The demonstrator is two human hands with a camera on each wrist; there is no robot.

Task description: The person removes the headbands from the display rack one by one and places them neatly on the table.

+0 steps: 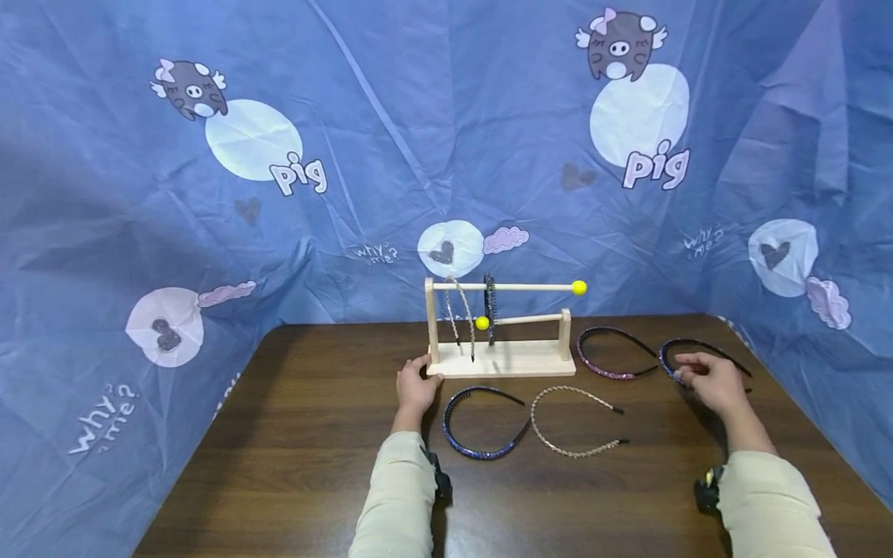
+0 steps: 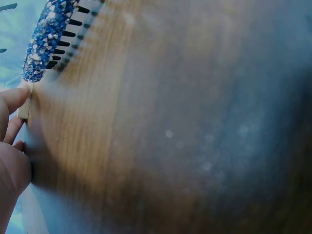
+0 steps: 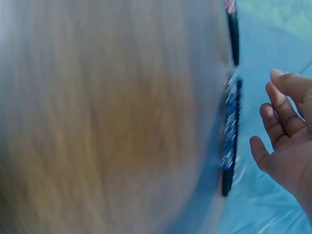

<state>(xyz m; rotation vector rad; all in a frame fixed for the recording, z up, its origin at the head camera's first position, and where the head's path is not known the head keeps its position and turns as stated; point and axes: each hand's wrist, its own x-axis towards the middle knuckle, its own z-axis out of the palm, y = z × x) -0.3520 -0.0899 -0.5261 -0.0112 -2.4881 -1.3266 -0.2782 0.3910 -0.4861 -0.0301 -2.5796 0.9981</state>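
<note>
My left hand grips the left front corner of a light wooden rack's base, thumb and fingers at its edge in the left wrist view. On the rack's upper bar hang a beige braided headband and a dark toothed headband. Above a blue glittery headband at the table's right, my right hand hovers with loosely bent fingers, apart from it in the right wrist view. Beside that one lies a pink glittery headband.
In front of the rack a second blue glittery headband and another beige braided headband lie side by side. Yellow balls cap the rack's bars. Behind the brown wooden table hangs a blue printed cloth.
</note>
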